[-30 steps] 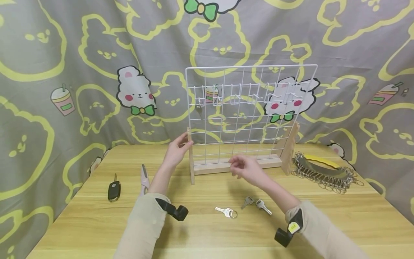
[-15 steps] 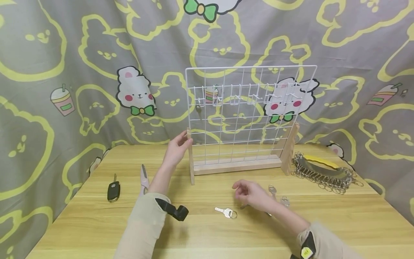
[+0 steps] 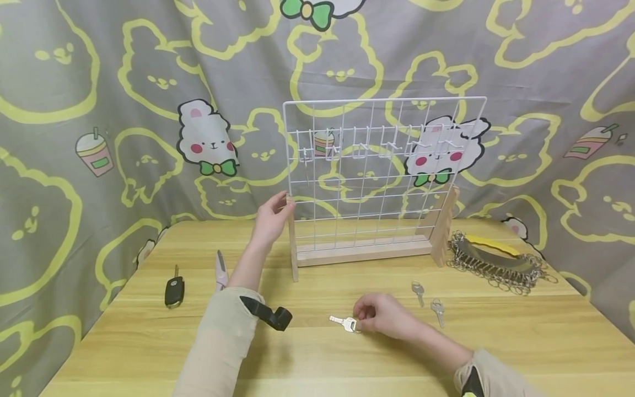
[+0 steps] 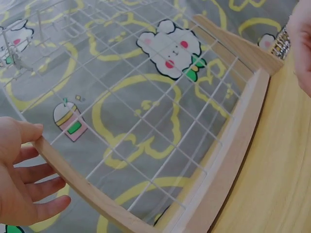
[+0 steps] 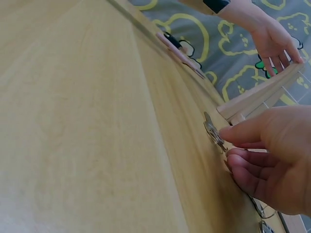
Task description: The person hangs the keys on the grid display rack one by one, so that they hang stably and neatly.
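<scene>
**Pinching a key while steadying the rack**

Reaching down near the front edge of the table (image 3: 124,336), I am closing my right hand (image 3: 384,315) on the silver key (image 3: 343,322), thumb and fingertips (image 5: 238,137) curling onto its ring end so the blade is sticking out to my left. I am keeping the grip low and light, probably because the key is lying flat on the wood and gives little to catch.

My left hand (image 3: 270,220) is resting against the left wooden post (image 4: 77,182) of the wire rack (image 3: 382,171), fingers fairly straight and thumb behind it, apparently so the stand is not tipping.

Two more keys (image 3: 428,300) are lying just right of my right hand; a car key (image 3: 174,289) is sitting toward the left edge, and a heap of key rings (image 3: 496,263) toward the right edge.

My fingers are hiding the key's ring. The hooks high on the rack are too fine for me to tell what is hanging there.
</scene>
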### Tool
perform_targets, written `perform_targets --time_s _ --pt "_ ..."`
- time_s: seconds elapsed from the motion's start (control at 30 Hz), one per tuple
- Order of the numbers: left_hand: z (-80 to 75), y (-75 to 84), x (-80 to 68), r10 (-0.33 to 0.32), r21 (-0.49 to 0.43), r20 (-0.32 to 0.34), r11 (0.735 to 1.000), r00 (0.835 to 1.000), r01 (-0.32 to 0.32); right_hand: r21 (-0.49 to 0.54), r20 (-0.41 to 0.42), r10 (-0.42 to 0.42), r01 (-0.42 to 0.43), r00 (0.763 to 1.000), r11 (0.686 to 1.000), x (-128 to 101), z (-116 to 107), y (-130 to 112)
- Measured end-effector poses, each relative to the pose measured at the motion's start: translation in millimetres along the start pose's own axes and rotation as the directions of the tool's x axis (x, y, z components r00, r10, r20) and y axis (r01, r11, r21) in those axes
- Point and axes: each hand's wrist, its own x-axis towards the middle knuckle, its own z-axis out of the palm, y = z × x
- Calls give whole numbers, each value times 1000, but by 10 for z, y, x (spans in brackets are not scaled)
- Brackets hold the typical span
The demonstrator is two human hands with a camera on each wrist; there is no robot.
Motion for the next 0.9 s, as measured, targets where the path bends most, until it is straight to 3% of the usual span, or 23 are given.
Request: perform_targets --time_s 0.33,0.57,0.9 --pt "-7 -9 0 -20 9 8 1000 1000 20 -190 -4 -47 46 999 981 -7 50 -72" --pt "-2 -11 -11 -18 4 3 1000 1000 18 -285 52 -114 124 992 951 -33 34 -111" --pt "3 -35 -6 -13 11 -3 1000 1000 13 -308 78 -143 161 987 938 -45 -21 -78"
